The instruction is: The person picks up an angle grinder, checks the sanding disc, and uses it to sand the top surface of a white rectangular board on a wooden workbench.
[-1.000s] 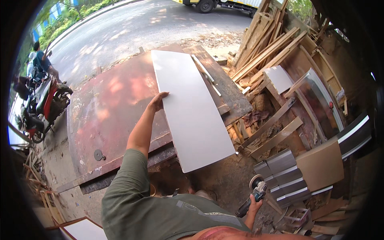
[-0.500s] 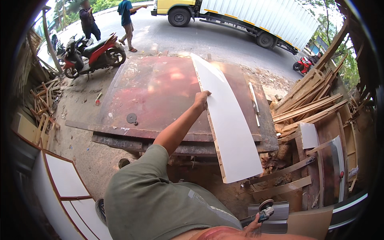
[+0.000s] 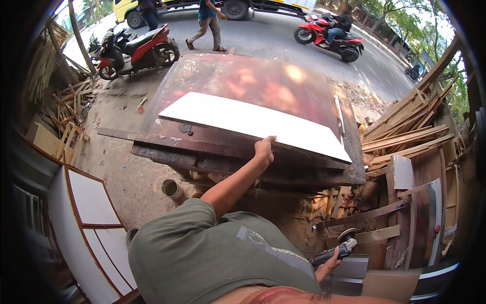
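Left hand (image 3: pixel 264 152) gripping near edge of white board (image 3: pixel 253 120); board spreads beyond that hand and to both sides, over reddish table (image 3: pixel 243 76), contact unclear. Right hand (image 3: pixel 331 261) wrapped around grinder (image 3: pixel 346 247), its round head (image 3: pixel 347 235) just ahead of hand. Dark disc (image 3: pixel 185 127) left of left hand; can (image 3: pixel 172 189) also left, nearer body.

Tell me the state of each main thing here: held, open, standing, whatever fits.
White board, gripped at its near edge by the left hand, over the table.
Power tool, held in the right hand; on or off unclear.
Dark disc, lying flat on the table.
Can, open-topped, on the ground.
Left motorbike, standing riderless.
Road motorbike, ridden.
Scrap wood at right, heaped.
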### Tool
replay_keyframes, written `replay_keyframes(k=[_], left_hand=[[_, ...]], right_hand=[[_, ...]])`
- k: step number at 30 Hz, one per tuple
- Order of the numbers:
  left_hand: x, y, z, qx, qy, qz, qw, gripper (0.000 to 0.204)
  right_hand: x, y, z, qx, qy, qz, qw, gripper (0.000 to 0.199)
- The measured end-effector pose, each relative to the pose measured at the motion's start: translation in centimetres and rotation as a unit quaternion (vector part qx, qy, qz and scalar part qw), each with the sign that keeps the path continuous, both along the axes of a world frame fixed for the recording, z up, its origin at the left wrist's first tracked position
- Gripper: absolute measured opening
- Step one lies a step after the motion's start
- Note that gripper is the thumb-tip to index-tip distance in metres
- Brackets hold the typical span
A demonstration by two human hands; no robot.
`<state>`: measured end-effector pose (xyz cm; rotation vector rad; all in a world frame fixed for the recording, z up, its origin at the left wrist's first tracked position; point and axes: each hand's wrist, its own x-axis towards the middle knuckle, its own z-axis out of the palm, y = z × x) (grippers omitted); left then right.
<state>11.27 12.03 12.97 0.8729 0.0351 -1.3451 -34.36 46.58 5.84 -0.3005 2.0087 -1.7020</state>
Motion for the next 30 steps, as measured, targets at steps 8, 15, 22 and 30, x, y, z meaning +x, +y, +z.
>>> replay_keyframes(k=[8, 15, 22, 30], left_hand=[[-6.5, 4.2, -7.1, 0.053, 0.111, -0.044, 0.991, 0.026], [-9.4, 7.4, -13.9, 0.05, 0.158, -0.117, 0.979, 0.025], [-7.2, 8.3, -15.8, 0.076, 0.167, -0.16, 0.97, 0.028], [0.5, 8.8, -13.6, 0.101, 0.015, -0.573, 0.813, 0.06]], right_hand=[[2.5, 0.5, 2.3, -0.004, 0.042, 0.058, 0.997, 0.04], [3.8, -0.6, 1.3, -0.03, 0.102, 0.13, 0.986, 0.045], [9.1, -5.3, 3.6, -0.028, 0.134, 0.191, 0.972, 0.05], [13.8, -13.8, 4.0, 0.018, 0.224, 0.32, 0.92, 0.059]])
